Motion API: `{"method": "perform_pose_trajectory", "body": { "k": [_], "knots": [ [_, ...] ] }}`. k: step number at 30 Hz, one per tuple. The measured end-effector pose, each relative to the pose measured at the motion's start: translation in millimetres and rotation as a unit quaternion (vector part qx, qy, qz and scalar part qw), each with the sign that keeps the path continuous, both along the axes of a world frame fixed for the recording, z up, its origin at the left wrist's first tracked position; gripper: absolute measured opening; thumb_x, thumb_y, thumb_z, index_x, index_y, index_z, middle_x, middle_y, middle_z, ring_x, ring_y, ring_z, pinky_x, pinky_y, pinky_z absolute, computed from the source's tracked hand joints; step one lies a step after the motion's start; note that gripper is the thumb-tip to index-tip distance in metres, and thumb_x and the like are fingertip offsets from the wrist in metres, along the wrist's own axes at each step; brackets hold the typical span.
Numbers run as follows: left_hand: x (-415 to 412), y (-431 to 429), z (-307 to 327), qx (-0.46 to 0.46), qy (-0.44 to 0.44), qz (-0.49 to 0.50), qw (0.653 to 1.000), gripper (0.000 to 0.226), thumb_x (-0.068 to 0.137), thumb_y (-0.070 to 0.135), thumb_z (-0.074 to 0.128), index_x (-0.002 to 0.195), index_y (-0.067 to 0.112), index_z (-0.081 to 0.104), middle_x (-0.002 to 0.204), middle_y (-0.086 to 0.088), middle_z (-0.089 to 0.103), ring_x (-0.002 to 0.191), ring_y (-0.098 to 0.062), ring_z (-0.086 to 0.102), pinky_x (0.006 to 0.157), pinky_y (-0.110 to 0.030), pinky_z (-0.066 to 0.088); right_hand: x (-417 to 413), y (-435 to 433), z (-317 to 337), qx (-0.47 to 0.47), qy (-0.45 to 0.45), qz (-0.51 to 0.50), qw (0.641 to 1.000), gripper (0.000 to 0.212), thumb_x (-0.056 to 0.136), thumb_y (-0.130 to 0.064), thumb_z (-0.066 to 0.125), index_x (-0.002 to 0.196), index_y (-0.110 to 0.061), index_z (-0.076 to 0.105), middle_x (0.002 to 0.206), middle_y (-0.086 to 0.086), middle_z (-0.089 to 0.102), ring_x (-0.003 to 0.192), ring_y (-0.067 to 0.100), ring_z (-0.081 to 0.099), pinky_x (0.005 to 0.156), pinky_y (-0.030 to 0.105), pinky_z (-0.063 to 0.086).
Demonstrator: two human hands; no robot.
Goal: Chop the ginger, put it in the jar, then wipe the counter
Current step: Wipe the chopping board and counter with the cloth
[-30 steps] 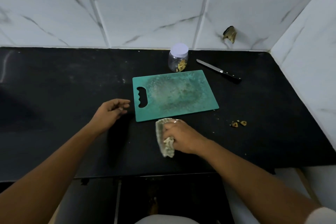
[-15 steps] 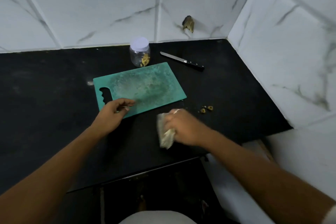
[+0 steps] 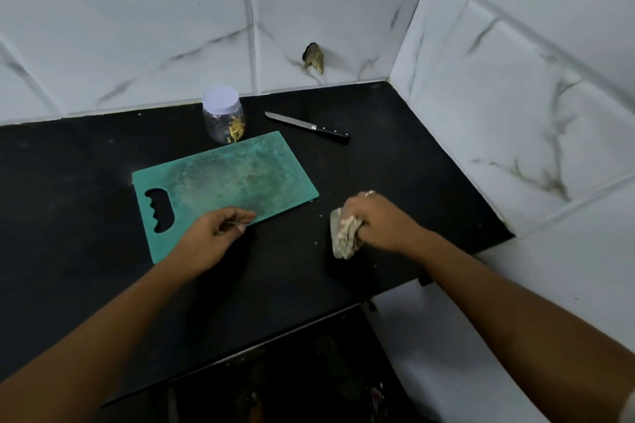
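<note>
The back wall (image 3: 137,27) is covered with large white tiles that have thin grey veins like marble, with narrow pale joints between them. It meets the right wall (image 3: 549,96), tiled in the same way, in a corner at the far right end of the table (image 3: 62,189). Low on the back wall, near this corner, one tile has a small broken hole (image 3: 313,57) with dark, brownish edges. The table is a black matt slab with faint dusty marks, and it touches both walls. Under its front edge is a dark opening (image 3: 292,371); what is inside I cannot tell. Beside it a plain white surface (image 3: 446,347) goes down. The light is soft and even.
</note>
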State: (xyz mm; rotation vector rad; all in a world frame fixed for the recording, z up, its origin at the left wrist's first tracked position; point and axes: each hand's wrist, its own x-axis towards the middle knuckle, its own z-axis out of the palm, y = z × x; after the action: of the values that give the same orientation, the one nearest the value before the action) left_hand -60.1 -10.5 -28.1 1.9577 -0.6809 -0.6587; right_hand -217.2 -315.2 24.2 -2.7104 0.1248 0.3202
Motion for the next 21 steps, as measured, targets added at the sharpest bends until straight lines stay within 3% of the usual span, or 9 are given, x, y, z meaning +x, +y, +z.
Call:
{"method": "perform_pose_trajectory", "body": {
  "k": [4, 7, 10, 13, 16, 19, 21],
  "knots": [
    [1, -15, 4, 0.012, -0.005, -0.001, 1.000, 0.028, 0.101, 0.006, 0.060, 0.118, 0.028, 0.067, 0.121, 0.018, 0.069, 0.110, 0.012, 0.062, 0.093, -0.009, 0.043, 31, -42, 23, 0.012, -0.107, -0.111, 0.988, 0.043, 0.077, -0.005, 0.057, 0.111, -0.020, 0.077, 0.106, -0.001, 0.070, 0.101, 0.020, 0.065, 0.093, 0.040, 0.053],
    [0, -30, 7, 0.016, -0.002, 0.001, 1.000, 0.029, 0.101, 0.007, 0.061, 0.118, 0.029, 0.067, 0.121, 0.018, 0.069, 0.110, 0.012, 0.062, 0.099, -0.014, 0.045, 45, -68, 12, -0.051, -0.074, -0.172, 0.981, 0.038, 0.085, -0.005, 0.059, 0.119, -0.015, 0.073, 0.112, 0.009, 0.066, 0.105, 0.028, 0.064, 0.089, 0.037, 0.049],
    [0, -38, 6, 0.025, 0.007, 0.005, 1.000, 0.029, 0.100, 0.011, 0.063, 0.116, 0.035, 0.068, 0.121, 0.019, 0.070, 0.111, 0.005, 0.064, 0.101, -0.021, 0.046, 41, -74, -15, -0.049, 0.000, -0.213, 0.976, 0.025, 0.090, -0.008, 0.056, 0.110, -0.011, 0.071, 0.105, 0.010, 0.062, 0.101, 0.033, 0.066, 0.083, 0.037, 0.051],
    [-1, -42, 5, 0.036, 0.011, 0.013, 0.999, 0.029, 0.100, 0.010, 0.063, 0.114, 0.036, 0.067, 0.120, 0.021, 0.069, 0.105, 0.011, 0.063, 0.095, -0.013, 0.046, 27, -54, -40, -0.035, 0.002, -0.215, 0.976, 0.043, 0.092, -0.010, 0.054, 0.133, -0.020, 0.066, 0.109, 0.008, 0.054, 0.099, 0.030, 0.063, 0.084, 0.041, 0.053],
    [-4, -46, 3, 0.048, 0.012, 0.024, 0.999, 0.027, 0.100, 0.006, 0.062, 0.118, 0.025, 0.066, 0.119, 0.018, 0.067, 0.095, 0.020, 0.060, 0.083, 0.000, 0.042, 19, -28, -46, -0.003, -0.001, -0.130, 0.991, 0.052, 0.096, -0.014, 0.056, 0.146, -0.029, 0.056, 0.111, 0.001, 0.052, 0.094, 0.020, 0.058, 0.083, 0.039, 0.052],
    [-6, -54, 1, 0.048, 0.028, 0.027, 0.998, 0.026, 0.100, 0.006, 0.061, 0.121, 0.021, 0.065, 0.121, 0.014, 0.067, 0.094, 0.022, 0.059, 0.082, 0.002, 0.042, 18, -23, -37, 0.055, 0.048, -0.055, 0.996, 0.035, 0.097, -0.014, 0.058, 0.129, -0.021, 0.069, 0.111, -0.003, 0.056, 0.095, 0.014, 0.059, 0.087, 0.038, 0.053],
    [-5, -58, 2, 0.047, 0.032, 0.029, 0.998, 0.026, 0.101, 0.008, 0.061, 0.123, 0.021, 0.066, 0.121, 0.016, 0.066, 0.098, 0.019, 0.060, 0.082, 0.002, 0.042, 25, -31, -27, 0.089, 0.028, -0.077, 0.993, 0.021, 0.095, -0.012, 0.060, 0.110, -0.019, 0.073, 0.106, -0.002, 0.059, 0.093, 0.013, 0.059, 0.085, 0.038, 0.052]
  ]
}}
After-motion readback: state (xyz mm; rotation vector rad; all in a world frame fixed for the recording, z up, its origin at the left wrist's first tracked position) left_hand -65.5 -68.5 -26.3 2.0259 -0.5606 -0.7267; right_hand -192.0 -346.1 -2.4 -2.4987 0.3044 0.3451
